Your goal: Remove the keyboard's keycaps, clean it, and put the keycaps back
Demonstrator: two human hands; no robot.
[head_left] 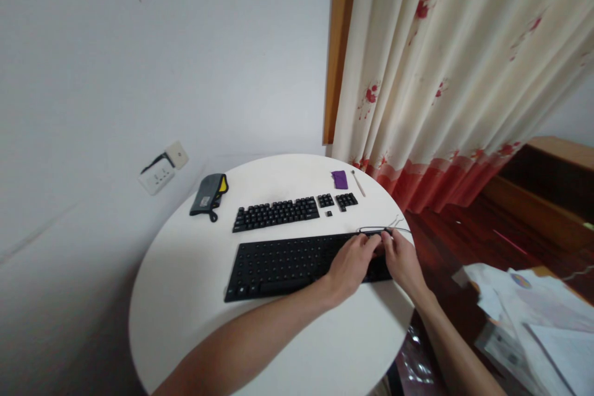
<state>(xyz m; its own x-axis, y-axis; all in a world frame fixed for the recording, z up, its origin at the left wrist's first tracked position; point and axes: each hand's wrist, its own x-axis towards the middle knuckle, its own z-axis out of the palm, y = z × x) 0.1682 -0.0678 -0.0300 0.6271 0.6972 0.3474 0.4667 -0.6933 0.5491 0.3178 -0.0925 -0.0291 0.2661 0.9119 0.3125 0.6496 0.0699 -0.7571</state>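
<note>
A black keyboard [278, 263] with its keycaps off lies across the white round table, bare key posts showing. Over its right end, my left hand [353, 260] and my right hand [403, 258] meet close together near the far edge. The fingers of both are bent and closed at the tips. Whatever they pinch is small or hidden behind the fingers. A thin black cable [371, 229] loops just beyond my fingertips. Behind the keyboard, the removed keycaps [278, 213] are laid out in their rows, with smaller blocks of keycaps [346, 200] to the right.
A grey pouch [208, 193] with a yellow patch stands at the back left of the table [185, 322]. At the back right lie a purple cloth [340, 179] and a slim stick-like tool [358, 184]. Curtains [394, 62] and papers [524, 303] are to the right.
</note>
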